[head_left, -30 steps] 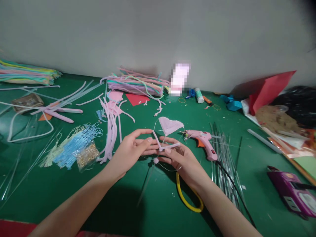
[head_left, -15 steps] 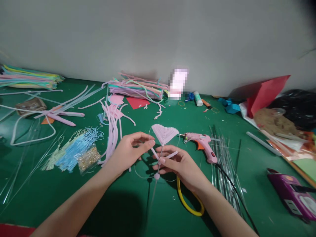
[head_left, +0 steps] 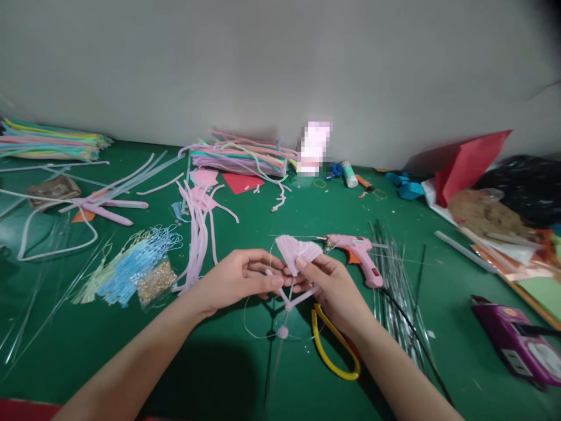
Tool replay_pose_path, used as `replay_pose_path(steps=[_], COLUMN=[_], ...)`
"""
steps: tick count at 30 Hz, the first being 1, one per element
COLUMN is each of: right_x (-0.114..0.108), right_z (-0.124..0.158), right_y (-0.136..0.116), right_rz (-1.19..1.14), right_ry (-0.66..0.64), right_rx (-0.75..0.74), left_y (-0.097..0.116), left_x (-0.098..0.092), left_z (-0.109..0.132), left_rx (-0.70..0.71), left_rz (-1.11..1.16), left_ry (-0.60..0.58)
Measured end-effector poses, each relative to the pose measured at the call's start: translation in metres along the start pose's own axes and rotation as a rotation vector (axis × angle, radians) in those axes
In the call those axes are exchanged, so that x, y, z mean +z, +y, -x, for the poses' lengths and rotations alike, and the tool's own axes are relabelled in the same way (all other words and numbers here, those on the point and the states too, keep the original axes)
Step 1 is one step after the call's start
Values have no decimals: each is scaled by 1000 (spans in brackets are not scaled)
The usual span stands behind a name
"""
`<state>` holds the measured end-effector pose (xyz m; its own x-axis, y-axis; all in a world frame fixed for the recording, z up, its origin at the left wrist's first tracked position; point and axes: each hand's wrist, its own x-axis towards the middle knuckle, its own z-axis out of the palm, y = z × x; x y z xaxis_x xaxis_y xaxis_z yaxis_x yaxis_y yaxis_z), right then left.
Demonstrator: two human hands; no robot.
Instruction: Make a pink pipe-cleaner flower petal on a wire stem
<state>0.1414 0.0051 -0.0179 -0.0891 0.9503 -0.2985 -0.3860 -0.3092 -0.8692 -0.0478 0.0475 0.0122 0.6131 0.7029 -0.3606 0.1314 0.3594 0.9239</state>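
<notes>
A pale pink pipe-cleaner flower [head_left: 287,248] with a fan-shaped head is held between my two hands. My right hand [head_left: 331,283] is closed on its head, thumb on the front near the narrow base. My left hand [head_left: 243,278] is closed at the left arm of a pink V-shaped pipe-cleaner piece [head_left: 302,298] lower on the stem. A thin wire stem [head_left: 274,371] runs down from it through a small pink ball [head_left: 283,332], with a loop of fine wire around. Beneath my right hand lie yellow-handled scissors or pliers [head_left: 337,356]; the working end is hidden.
To the right lie a pink glue gun [head_left: 357,248], its black cord, a bundle of thin wires [head_left: 394,292] and a purple device [head_left: 517,345]. Blue tassels [head_left: 131,263], a bag of gold beads [head_left: 156,280] and loose pink pipe cleaners [head_left: 199,240] are on the left.
My right hand has shifted from the V-shaped piece up to the flower head and grips it there. The flower has come slightly lower and closer. My left hand has moved a little down.
</notes>
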Motion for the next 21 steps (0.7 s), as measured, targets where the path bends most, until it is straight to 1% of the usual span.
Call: replay_pose_path(steps=[4, 9, 12, 14, 17, 19, 21], right_x=[-2, -3, -4, -5, -7, -8, -8], right_z=[-1, 1, 1, 0, -2, -2, -1], right_y=[-1, -6, -6, -6, -4, -3, -3], right_rz=[-22, -44, -40, -22, 35, 89, 120], right_ry=[70, 64, 71, 63, 33, 12, -7], right_rx=[19, 57, 56, 57, 63, 94, 134], left_y=[0, -2, -3, -3, -4, -6, -7], left_x=[-4, -7, -6, -6, -6, -8, -9], left_z=[1, 0, -1, -1, -3, -4, -6], left_rx=[-19, 18, 3, -13, -32, -42, -47], left_rz=[59, 79, 103, 113, 110, 118, 144], left_ry=[-71, -108, -114, -92, -18, 22, 34])
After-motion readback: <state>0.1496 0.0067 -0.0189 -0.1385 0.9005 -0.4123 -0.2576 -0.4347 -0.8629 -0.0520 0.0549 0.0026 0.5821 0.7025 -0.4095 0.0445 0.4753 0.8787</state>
